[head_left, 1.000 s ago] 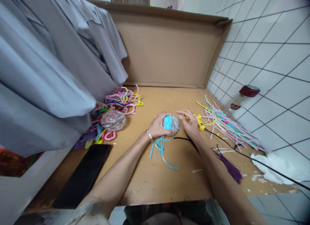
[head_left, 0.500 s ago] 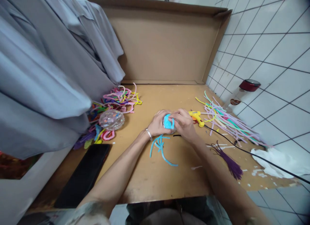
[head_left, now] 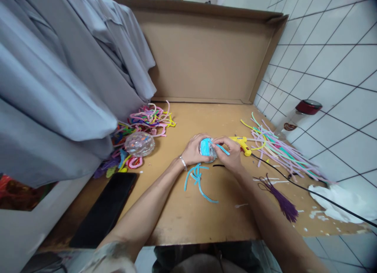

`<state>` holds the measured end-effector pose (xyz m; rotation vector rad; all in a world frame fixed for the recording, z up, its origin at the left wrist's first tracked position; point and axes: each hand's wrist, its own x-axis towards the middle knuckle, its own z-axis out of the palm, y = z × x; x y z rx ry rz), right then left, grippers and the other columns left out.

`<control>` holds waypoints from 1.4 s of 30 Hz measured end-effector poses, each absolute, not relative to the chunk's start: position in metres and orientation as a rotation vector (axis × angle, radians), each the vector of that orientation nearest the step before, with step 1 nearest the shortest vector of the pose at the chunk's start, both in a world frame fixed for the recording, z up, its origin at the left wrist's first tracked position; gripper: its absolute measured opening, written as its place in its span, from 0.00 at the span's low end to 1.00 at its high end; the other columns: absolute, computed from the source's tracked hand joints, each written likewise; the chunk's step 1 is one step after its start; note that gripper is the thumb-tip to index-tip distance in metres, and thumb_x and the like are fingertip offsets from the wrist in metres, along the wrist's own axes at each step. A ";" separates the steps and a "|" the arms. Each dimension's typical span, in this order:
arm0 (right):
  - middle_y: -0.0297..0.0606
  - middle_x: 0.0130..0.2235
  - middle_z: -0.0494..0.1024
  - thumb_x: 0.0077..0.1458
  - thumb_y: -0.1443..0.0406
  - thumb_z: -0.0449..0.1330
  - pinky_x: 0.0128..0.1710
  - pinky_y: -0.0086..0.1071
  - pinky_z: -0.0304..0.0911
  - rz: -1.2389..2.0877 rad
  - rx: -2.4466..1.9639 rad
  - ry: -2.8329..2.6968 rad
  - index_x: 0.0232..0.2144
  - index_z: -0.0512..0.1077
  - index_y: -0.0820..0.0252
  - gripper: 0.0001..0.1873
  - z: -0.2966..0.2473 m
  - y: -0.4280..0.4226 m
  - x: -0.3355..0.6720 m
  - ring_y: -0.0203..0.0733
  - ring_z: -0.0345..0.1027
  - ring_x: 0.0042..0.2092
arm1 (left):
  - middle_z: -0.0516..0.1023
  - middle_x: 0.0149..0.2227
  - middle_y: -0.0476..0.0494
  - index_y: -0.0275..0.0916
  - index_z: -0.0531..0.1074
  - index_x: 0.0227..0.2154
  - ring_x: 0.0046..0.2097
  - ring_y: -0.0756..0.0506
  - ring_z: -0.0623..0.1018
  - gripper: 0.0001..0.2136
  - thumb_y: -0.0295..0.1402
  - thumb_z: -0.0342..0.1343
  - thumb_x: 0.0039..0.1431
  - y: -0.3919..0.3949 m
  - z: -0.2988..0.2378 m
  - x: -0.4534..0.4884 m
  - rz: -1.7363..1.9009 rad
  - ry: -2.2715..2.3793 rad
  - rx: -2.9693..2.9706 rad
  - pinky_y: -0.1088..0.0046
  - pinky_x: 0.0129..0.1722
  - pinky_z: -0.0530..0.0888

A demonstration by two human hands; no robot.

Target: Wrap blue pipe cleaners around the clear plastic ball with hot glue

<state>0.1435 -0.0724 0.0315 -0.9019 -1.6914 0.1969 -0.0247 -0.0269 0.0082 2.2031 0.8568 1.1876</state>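
Observation:
My left hand (head_left: pixel 194 150) cups a small clear ball (head_left: pixel 207 149) partly wrapped in light blue pipe cleaner, holding it on the wooden table (head_left: pixel 182 210). My right hand (head_left: pixel 229 151) pinches the free end of a blue pipe cleaner (head_left: pixel 221 149) against the ball. Loose blue pipe cleaner pieces (head_left: pixel 198 181) lie just in front of my hands. A yellow glue gun (head_left: pixel 241 143) rests right behind my right hand.
A second clear ball (head_left: pixel 139 144) sits by a heap of coloured pipe cleaners (head_left: pixel 149 119) at the left. Pastel pipe cleaners (head_left: pixel 277 149), a red-lidded jar (head_left: pixel 297 114), a purple tassel (head_left: pixel 281 200), a black cord (head_left: pixel 318 194) and white paper (head_left: pixel 338 202) lie right. A black phone (head_left: pixel 104 212) lies front left. Grey cloth (head_left: pixel 59 84) hangs left.
My right hand left the glue gun, came onto the ball, and now pinches a blue pipe cleaner end beside it. The left hand kept hold of the ball.

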 end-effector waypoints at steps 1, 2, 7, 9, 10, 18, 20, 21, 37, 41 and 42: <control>0.36 0.31 0.80 0.53 0.67 0.60 0.38 0.36 0.71 0.199 -0.897 -1.691 0.28 0.72 0.56 0.02 0.031 -0.073 0.143 0.41 0.75 0.35 | 0.75 0.49 0.42 0.41 0.70 0.47 0.52 0.38 0.75 0.31 0.35 0.69 0.35 -0.027 0.008 -0.025 1.186 0.860 2.199 0.55 0.56 0.70; 0.36 0.31 0.80 0.53 0.67 0.60 0.37 0.36 0.71 0.198 -0.890 -1.692 0.28 0.72 0.56 0.03 0.031 -0.073 0.143 0.41 0.75 0.35 | 0.75 0.49 0.42 0.41 0.70 0.47 0.52 0.38 0.75 0.30 0.35 0.69 0.35 -0.026 0.007 -0.025 1.188 0.860 2.197 0.56 0.56 0.70; 0.36 0.30 0.79 0.52 0.69 0.60 0.36 0.35 0.70 0.158 -0.837 -1.701 0.27 0.71 0.56 0.04 0.031 -0.073 0.141 0.40 0.75 0.34 | 0.75 0.49 0.41 0.40 0.70 0.47 0.51 0.38 0.75 0.31 0.36 0.69 0.35 -0.025 0.005 -0.025 1.212 0.835 2.205 0.56 0.55 0.70; 0.35 0.30 0.79 0.52 0.69 0.60 0.36 0.35 0.70 0.131 -0.827 -1.706 0.27 0.70 0.56 0.04 0.031 -0.073 0.140 0.40 0.75 0.33 | 0.75 0.49 0.41 0.40 0.70 0.47 0.52 0.37 0.75 0.31 0.36 0.68 0.35 -0.025 0.005 -0.025 1.212 0.830 2.216 0.56 0.55 0.70; 0.35 0.29 0.78 0.52 0.69 0.60 0.36 0.34 0.70 0.118 -0.827 -1.713 0.27 0.70 0.56 0.04 0.031 -0.073 0.140 0.40 0.75 0.33 | 0.75 0.49 0.41 0.40 0.69 0.47 0.51 0.37 0.75 0.31 0.36 0.68 0.35 -0.025 0.005 -0.025 1.211 0.828 2.219 0.55 0.55 0.70; 0.35 0.30 0.78 0.53 0.69 0.59 0.36 0.35 0.69 0.109 -0.818 -1.740 0.27 0.69 0.55 0.04 0.030 -0.073 0.140 0.40 0.74 0.33 | 0.71 0.50 0.39 0.40 0.69 0.47 0.55 0.36 0.71 0.31 0.35 0.68 0.35 -0.024 0.004 -0.025 1.262 0.776 2.240 0.54 0.56 0.69; 0.35 0.30 0.78 0.53 0.68 0.59 0.36 0.35 0.69 0.121 -0.822 -1.741 0.27 0.69 0.54 0.04 0.030 -0.073 0.140 0.40 0.74 0.33 | 0.72 0.48 0.41 0.41 0.69 0.47 0.52 0.37 0.73 0.30 0.35 0.67 0.36 -0.025 0.006 -0.025 1.232 0.808 2.234 0.55 0.55 0.70; 0.35 0.30 0.78 0.53 0.68 0.59 0.36 0.35 0.69 0.126 -0.823 -1.742 0.27 0.69 0.54 0.04 0.031 -0.073 0.140 0.40 0.74 0.33 | 0.73 0.47 0.42 0.41 0.69 0.46 0.51 0.38 0.74 0.29 0.35 0.67 0.36 -0.025 0.006 -0.025 1.219 0.819 2.230 0.55 0.54 0.71; 0.34 0.29 0.77 0.54 0.68 0.59 0.36 0.35 0.69 0.143 -0.873 -1.721 0.27 0.69 0.55 0.04 0.028 -0.071 0.142 0.40 0.73 0.34 | 0.72 0.52 0.38 0.41 0.66 0.49 0.53 0.37 0.74 0.32 0.39 0.69 0.38 -0.026 0.001 -0.025 1.239 0.807 2.185 0.54 0.54 0.71; 0.34 0.29 0.77 0.53 0.69 0.59 0.36 0.35 0.69 0.152 -0.879 -1.709 0.27 0.69 0.55 0.05 0.028 -0.070 0.143 0.41 0.73 0.34 | 0.69 0.55 0.36 0.41 0.64 0.50 0.58 0.35 0.70 0.33 0.40 0.69 0.39 -0.024 -0.002 -0.025 1.289 0.755 2.210 0.54 0.57 0.68; 0.34 0.29 0.77 0.53 0.69 0.59 0.36 0.35 0.69 0.154 -0.877 -1.704 0.27 0.69 0.55 0.05 0.027 -0.070 0.143 0.41 0.73 0.34 | 0.69 0.54 0.36 0.41 0.64 0.50 0.58 0.36 0.70 0.33 0.40 0.69 0.39 -0.024 -0.002 -0.025 1.293 0.744 2.213 0.54 0.57 0.68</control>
